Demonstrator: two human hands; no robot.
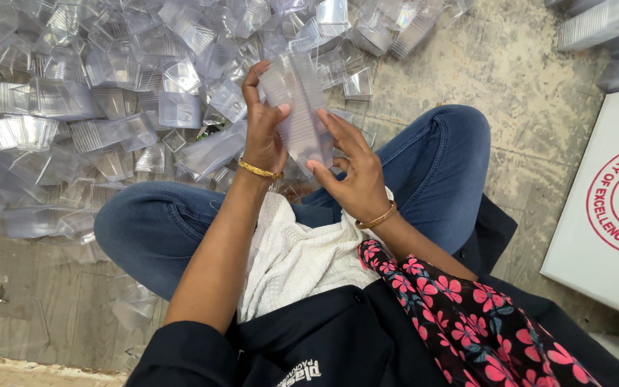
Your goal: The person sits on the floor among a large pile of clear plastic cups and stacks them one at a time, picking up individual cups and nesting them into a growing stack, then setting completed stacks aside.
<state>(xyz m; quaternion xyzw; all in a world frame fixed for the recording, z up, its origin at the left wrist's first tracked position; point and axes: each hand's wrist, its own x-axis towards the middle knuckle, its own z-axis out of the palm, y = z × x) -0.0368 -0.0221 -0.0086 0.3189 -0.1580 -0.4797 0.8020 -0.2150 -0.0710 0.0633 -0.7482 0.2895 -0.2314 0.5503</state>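
I sit cross-legged on the floor in blue jeans. Both my hands hold one stack of nested clear plastic cups (296,107) above my knees. My left hand (261,129) grips the stack's left side, with the fingers curled over its top end. My right hand (350,168) supports the lower right side with fingers spread against it. Each wrist wears a gold bangle. A white cloth (291,254) lies on my lap.
A large heap of loose clear plastic cups (109,93) covers the floor ahead and to the left. More stacked cups (600,25) lie at the top right. A white box with a red round print (610,208) stands at the right.
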